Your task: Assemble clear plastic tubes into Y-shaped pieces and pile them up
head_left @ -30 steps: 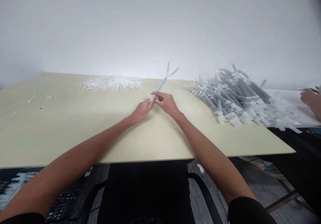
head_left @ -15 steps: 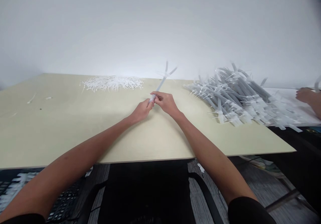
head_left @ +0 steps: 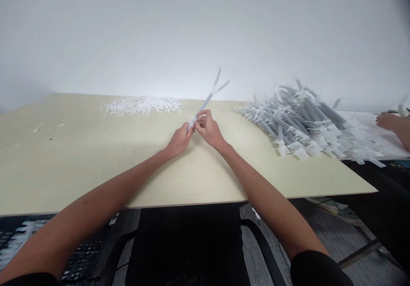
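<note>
A thin grey translucent tube [head_left: 205, 103], forked into two short arms at its far end, slants up and away over the table. My left hand [head_left: 180, 141] is closed around its near end, where a clear, whitish piece shows between thumb and fingers. Close beside it, my right hand [head_left: 209, 131] has its fingers curled and pinched against the tube's side. What lies between those fingertips is too small to make out. Clear bands with thin tails wrap the tube at its fork and just above my left hand.
Thin white strips [head_left: 142, 105] lie heaped at the back left of the pale table [head_left: 96, 157]. A large pile of similar grey tubes [head_left: 297, 115] covers the right side, its clear ends overhanging the edge. Another person's hand [head_left: 387, 121] is at far right. A black crate [head_left: 80, 252] stands below left.
My right hand has loosened from around the tube to a pinch at its side, its fingers lifting slightly. The forked end has swung up and to the right.
</note>
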Action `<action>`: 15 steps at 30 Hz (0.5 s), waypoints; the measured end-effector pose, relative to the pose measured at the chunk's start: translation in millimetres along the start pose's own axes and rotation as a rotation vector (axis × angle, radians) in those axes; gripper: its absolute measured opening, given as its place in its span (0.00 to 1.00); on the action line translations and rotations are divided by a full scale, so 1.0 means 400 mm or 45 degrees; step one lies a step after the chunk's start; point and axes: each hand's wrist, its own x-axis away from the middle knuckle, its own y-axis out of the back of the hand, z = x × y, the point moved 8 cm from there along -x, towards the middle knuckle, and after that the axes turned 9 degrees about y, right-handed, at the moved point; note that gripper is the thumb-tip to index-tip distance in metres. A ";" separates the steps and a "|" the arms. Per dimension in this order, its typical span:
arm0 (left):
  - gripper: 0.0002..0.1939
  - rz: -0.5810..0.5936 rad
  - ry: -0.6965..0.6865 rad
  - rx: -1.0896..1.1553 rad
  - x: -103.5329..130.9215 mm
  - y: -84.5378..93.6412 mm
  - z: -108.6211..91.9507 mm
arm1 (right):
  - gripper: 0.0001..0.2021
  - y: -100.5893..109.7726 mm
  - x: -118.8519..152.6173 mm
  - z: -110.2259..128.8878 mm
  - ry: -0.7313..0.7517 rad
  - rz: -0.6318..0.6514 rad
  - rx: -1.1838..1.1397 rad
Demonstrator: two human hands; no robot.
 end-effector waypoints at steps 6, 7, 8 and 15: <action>0.13 -0.014 0.011 -0.088 0.007 -0.005 -0.005 | 0.18 -0.002 0.004 0.015 -0.013 -0.001 0.009; 0.13 -0.002 0.009 -0.081 0.008 -0.008 -0.006 | 0.21 -0.002 0.005 0.017 -0.028 -0.010 0.008; 0.14 0.007 0.011 -0.062 0.009 -0.010 -0.006 | 0.25 -0.001 0.006 0.017 -0.049 -0.032 -0.004; 0.19 0.119 -0.047 0.023 0.010 -0.022 -0.018 | 0.26 -0.009 -0.002 -0.050 -0.284 -0.186 -0.471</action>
